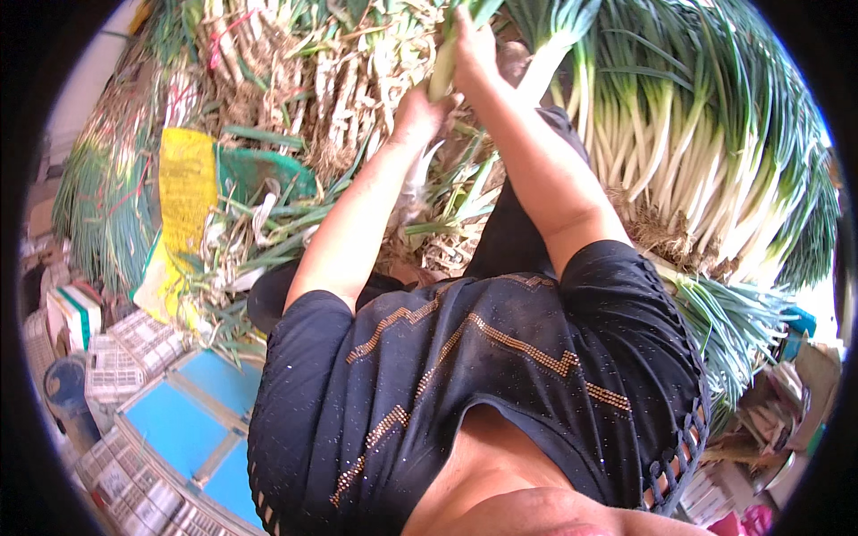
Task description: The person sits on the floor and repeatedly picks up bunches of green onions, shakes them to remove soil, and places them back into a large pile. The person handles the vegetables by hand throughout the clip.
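Note:
Both my hands are at the top of the view, on one thick green onion [442, 69] held with its leaves pointing away from me. My left hand [421, 112] closes around the pale lower end. Further up the stalk, my right hand [474, 53] grips near where the leaves turn green. Just right of that hand lies another white-stemmed green onion [544, 67]. Under my forearms are loose peeled leaves and dry skins [462, 194]. The roots of the held stalk are hidden.
A large pile of green onions [670, 134] with roots lies at right. Beyond my left arm sit soil-covered bunches [335, 94], and leafy bundles [110, 194] stand at far left. A yellow sack [188, 181], plastic crates [131, 355] and a blue-panelled frame [181, 415] are at left.

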Demonstrator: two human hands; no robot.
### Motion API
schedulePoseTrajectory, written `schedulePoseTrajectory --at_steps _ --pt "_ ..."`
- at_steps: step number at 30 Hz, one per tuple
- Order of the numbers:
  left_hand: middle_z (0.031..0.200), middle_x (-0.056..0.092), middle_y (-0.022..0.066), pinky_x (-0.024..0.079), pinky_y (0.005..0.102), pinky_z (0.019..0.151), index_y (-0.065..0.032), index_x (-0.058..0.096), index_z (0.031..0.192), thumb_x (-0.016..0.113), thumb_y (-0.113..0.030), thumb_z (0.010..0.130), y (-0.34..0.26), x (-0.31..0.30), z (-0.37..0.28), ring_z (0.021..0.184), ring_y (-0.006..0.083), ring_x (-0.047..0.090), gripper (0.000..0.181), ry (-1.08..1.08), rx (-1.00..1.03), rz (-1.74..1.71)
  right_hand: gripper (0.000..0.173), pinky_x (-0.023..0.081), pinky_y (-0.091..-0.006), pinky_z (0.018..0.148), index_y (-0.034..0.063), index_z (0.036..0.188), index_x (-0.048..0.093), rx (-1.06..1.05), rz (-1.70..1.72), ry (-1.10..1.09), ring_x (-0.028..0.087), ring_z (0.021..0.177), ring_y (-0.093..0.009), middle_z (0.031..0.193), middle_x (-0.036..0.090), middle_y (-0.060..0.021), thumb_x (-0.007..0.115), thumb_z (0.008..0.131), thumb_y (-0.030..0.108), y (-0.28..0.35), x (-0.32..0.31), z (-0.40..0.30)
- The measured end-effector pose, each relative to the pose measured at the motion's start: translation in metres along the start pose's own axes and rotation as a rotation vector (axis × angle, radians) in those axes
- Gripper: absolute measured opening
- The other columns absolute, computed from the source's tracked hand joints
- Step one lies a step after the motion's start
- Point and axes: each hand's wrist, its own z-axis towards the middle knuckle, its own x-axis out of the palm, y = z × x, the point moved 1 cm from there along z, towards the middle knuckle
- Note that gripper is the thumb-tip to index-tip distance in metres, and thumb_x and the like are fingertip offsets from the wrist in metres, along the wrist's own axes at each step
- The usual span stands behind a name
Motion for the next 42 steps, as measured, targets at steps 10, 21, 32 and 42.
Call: schedulePoseTrajectory --at_steps 10,21,32,42 --pt "0.051 0.044 -0.0029 0.036 0.0211 0.034 -0.0083 0.049 0.075 0.059 -0.022 0.079 0.044 -0.002 -0.076 0.040 0.0079 0.043 0.017 0.406 -0.384 -0.738 0.042 0.042 -0.0320 0.074 0.0009 0.112 0.045 0.178 -0.117 0.222 0.052 0.085 -0.022 0.097 0.055 -0.0112 0.060 0.075 0.014 0.015 -0.010 -0.015" --pt "0.065 0.055 0.0122 0.040 0.0285 0.048 -0.0066 0.051 0.103 0.046 -0.026 0.088 0.028 -0.042 -0.148 0.049 0.0198 0.049 0.025 0.063 0.179 0.153 0.019 0.043 -0.0301 0.048 0.0011 0.084 0.047 -0.130 -0.251 0.131 0.052 0.057 -0.016 0.063 0.050 -0.0062 0.060 0.074 0.011 0.015 -0.027 0.023" --pt "0.102 0.054 0.0183 0.043 0.0380 0.075 -0.0049 0.051 0.108 0.055 -0.022 0.078 0.106 -0.261 -0.160 0.090 0.0295 0.054 0.035 -0.373 -0.141 1.402 0.054 0.048 -0.0331 0.072 -0.0016 0.095 0.054 -0.359 -0.987 -0.385 0.062 0.076 -0.024 0.089 0.062 -0.0139 0.068 0.060 0.037 0.066 -0.184 0.231" --pt "0.076 0.058 0.0061 0.041 0.0304 0.060 -0.0021 0.053 0.093 0.064 -0.016 0.072 0.251 0.017 0.005 0.066 0.0161 0.052 0.027 -0.043 -0.624 -0.432 0.051 0.042 -0.0303 0.084 0.0079 0.111 0.054 -0.360 -1.291 0.490 0.055 0.099 -0.023 0.106 0.058 -0.0116 0.063 0.072 0.038 0.033 -0.120 0.131"
